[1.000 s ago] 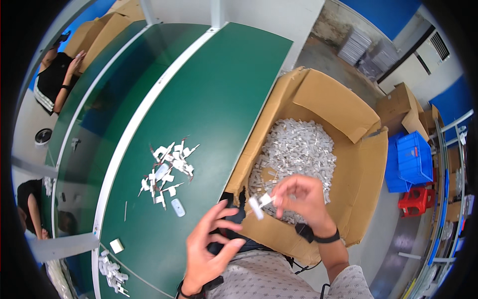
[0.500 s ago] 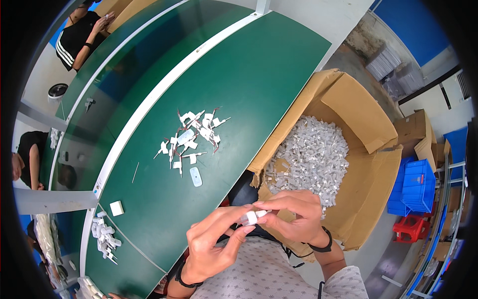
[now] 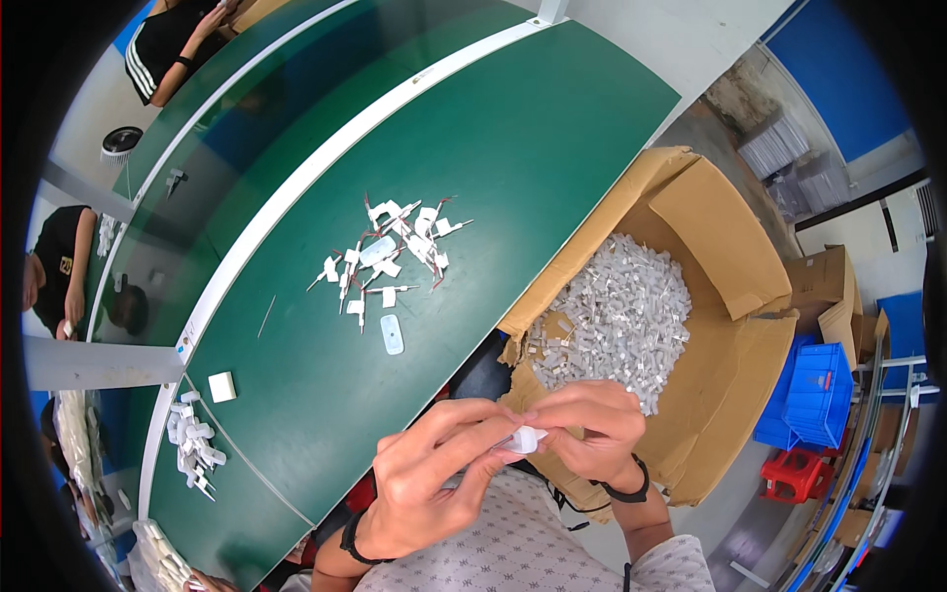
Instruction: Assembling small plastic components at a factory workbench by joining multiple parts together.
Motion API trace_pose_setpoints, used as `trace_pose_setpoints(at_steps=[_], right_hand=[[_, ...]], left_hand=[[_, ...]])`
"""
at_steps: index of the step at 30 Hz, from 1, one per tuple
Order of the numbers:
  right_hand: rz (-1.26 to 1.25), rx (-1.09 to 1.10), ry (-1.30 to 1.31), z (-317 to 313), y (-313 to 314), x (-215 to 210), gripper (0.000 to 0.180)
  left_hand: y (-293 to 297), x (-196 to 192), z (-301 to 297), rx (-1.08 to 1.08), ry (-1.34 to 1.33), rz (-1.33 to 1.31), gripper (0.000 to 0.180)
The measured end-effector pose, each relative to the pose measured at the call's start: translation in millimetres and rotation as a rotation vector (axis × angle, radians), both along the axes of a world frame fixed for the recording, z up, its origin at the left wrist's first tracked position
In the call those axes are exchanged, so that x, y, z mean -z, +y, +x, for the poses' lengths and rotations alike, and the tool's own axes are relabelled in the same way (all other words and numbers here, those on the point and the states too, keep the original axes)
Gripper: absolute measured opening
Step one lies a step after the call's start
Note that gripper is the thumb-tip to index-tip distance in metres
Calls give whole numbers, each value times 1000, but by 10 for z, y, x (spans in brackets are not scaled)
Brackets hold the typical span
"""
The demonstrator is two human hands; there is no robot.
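Between my two hands, close to my body, is a small white plastic part (image 3: 523,440). My left hand (image 3: 434,469) pinches its left side with thumb and fingers. My right hand (image 3: 592,424) is closed at its right end, fingertips pressed together there. The fingers cover much of the part, so its full shape is hidden. Ahead on the green table (image 3: 326,395) lies a loose pile of white parts with thin pins and reddish wires (image 3: 390,259). A pale blue oval piece (image 3: 393,334) lies just nearer to me than the pile.
An open cardboard box (image 3: 725,395) holding many small whitish parts (image 3: 621,316) stands right of the table. A white block (image 3: 222,386) and another pile of white parts (image 3: 195,444) lie at the left. Blue crates (image 3: 819,395) and a red stool (image 3: 795,476) stand far right; co-workers sit across.
My fingers have shifted on the white part, and my right fingertips now sit closer against it. The whole view has tilted slightly; the piles stay as they were.
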State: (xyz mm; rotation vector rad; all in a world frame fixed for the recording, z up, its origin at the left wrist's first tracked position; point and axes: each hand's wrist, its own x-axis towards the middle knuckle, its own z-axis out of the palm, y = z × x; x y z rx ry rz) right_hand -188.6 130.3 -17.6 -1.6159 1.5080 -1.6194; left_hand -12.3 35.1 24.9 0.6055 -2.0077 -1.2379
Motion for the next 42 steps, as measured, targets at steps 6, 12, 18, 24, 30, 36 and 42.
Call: trace_pose_setpoints(at_steps=[6,12,18,24,30,36,42], right_hand=[[-6,9,-29,38,14,7,17],[1,-10,-48,44,-8,-42,13],[125,-121,-162,-2,-9,-77,9],[274,-267,-388,-66,4,-74,8],[323,-309,-486,-71,-14,-61,8],[222,-225,-361,-8,-28,-64,7],[37,-43,-152,79,-49,-20,6]], left_hand=[[44,23,15,-44,2,-171,33],[42,38,32,-57,21,-124,24],[13,63,53,-46,38,-110,24],[36,81,60,-11,53,-120,22],[-6,53,76,71,60,-115,39],[25,80,86,-20,48,-112,22],[57,97,80,-70,59,-35,23]])
